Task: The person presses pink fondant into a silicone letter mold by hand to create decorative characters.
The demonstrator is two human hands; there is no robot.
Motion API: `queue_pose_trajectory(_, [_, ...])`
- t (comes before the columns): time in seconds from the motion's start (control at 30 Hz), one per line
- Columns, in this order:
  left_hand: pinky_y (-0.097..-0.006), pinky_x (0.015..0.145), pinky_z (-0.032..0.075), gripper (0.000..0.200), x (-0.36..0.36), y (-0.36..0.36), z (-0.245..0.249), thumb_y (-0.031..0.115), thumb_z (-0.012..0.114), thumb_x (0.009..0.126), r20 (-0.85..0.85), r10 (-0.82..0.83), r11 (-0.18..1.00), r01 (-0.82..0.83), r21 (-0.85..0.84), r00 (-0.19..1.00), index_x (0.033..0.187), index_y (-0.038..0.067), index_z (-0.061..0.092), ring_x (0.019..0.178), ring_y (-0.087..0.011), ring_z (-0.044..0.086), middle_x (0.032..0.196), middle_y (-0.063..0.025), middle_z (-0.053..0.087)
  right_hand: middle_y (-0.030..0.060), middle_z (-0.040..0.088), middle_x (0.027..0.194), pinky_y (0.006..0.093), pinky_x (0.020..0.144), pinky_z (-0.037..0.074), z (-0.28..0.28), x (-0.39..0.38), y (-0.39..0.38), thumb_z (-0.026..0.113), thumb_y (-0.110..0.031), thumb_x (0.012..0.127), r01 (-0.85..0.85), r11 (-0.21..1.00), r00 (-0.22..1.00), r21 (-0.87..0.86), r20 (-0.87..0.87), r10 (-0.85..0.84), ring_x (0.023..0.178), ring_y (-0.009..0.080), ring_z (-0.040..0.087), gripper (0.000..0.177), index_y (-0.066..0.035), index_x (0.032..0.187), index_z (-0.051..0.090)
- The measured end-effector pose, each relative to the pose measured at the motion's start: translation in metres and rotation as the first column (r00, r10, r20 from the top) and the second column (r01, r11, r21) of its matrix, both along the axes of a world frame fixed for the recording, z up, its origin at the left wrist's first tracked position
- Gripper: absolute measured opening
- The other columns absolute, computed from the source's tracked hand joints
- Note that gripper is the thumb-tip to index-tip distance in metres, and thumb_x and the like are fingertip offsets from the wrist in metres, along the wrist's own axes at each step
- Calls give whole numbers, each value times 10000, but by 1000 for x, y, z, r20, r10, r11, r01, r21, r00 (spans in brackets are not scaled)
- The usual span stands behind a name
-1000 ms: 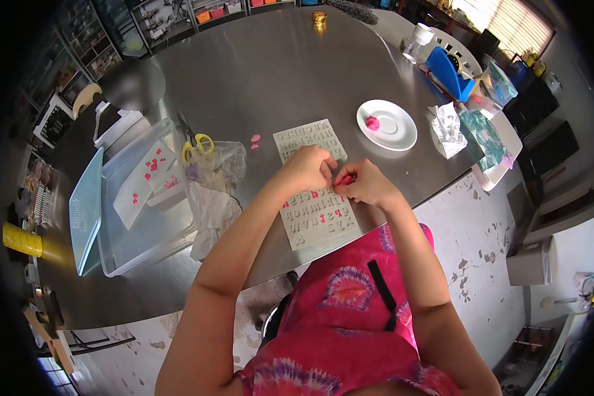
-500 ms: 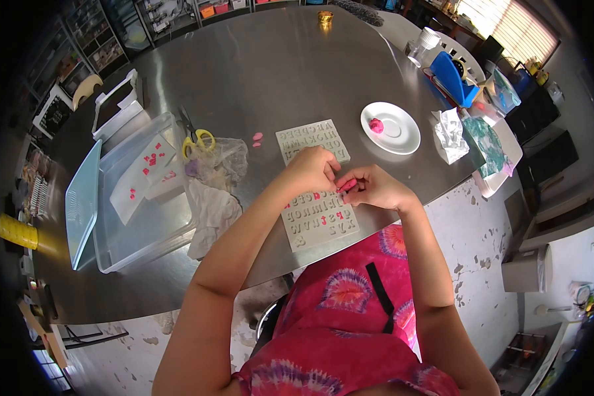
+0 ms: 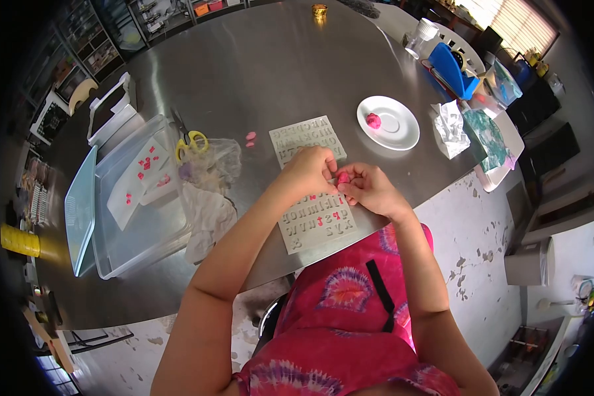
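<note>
Over the pale letter mold, both my hands are close together around a small lump of pink dough. My right hand pinches the lump from the right with bent fingers. Fingertips of my left hand press at its left side. Bits of pink fill a few letter hollows in the near mold. Farther off lies a second letter mold, partly covered by my left hand. On the white saucer sits another pink dough ball.
Two small pink pieces lie left of the molds. Yellow-handled scissors, a clear plastic bag and white cloth sit by a clear tub holding paper with pink letters. Crumpled paper lies at the right edge.
The pink lump between my fingers looks rounder now, where it was longer before. My hands stay over the molds. The whole view has shifted slightly.
</note>
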State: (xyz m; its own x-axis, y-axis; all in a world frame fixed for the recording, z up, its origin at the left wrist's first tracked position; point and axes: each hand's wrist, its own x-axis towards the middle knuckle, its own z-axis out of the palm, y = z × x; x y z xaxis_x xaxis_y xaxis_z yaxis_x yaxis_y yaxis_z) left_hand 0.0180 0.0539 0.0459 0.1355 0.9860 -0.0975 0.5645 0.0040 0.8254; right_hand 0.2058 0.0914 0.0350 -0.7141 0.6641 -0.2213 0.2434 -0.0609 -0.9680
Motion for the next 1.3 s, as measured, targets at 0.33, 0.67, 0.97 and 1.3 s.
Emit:
queue_pose_trajectory(0.33, [-291,671,544,277,-10,6,-3,6,748,659,108,-72,993,81,-82,992,906,-32,627,750,-156,665,862,-128,692,20,625,821,218,538,440,-20,-4,-8,636,37,795,153,955,987,254,-95,-133,634,38,558,363,59,1151,567])
queue_pose_trajectory(0.67, [-296,654,526,202,-8,2,6,42,708,698,-84,-179,980,185,72,980,894,0,681,709,-167,671,789,-108,695,52,657,875,204,593,473,-24,-5,-7,641,36,786,160,957,984,243,-118,-135,698,50,599,419,68,1193,548])
queue_pose_trajectory(0.97, [-316,569,459,116,-8,-1,11,95,661,707,-220,-154,984,170,57,963,802,33,685,588,-163,602,651,-74,639,71,660,811,211,526,475,-8,-9,1,680,70,700,131,987,991,91,-36,-128,667,79,603,455,66,1146,589])
queue_pose_trajectory(1.3, [-337,583,457,128,-9,1,13,159,670,726,-362,-159,986,164,-18,919,708,35,643,595,-195,604,653,-90,634,77,658,754,216,458,435,2,-13,13,703,41,662,40,998,998,40,46,-42,566,86,570,355,55,1011,638])
